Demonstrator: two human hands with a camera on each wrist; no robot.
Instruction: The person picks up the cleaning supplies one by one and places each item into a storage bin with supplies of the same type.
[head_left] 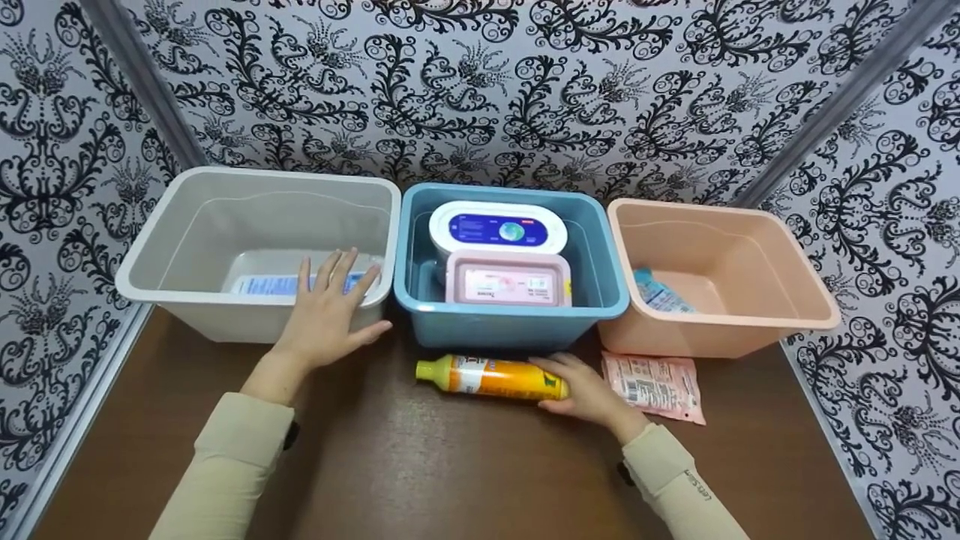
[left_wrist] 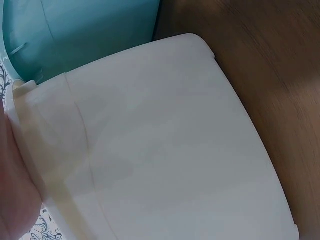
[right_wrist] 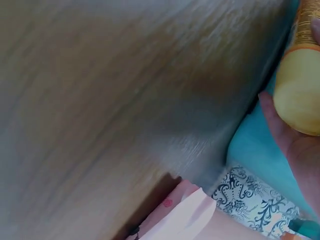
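Observation:
My right hand grips the base end of a yellow-and-orange bottle, with the fingers over its top and the thumb below. The bottle lies sideways in front of the blue bin, its yellow cap to the left. In the right wrist view its rounded yellow base sits against the palm. My left hand is at the front rim of the light grey bin, fingers spread and reaching over the edge. A clear package with a blue-and-white label lies inside that bin, partly behind the fingers.
The blue bin holds a white oval tub and a pink box. A peach bin at the right holds a blue packet. On the brown table, a pink packet lies before it. Patterned walls stand behind.

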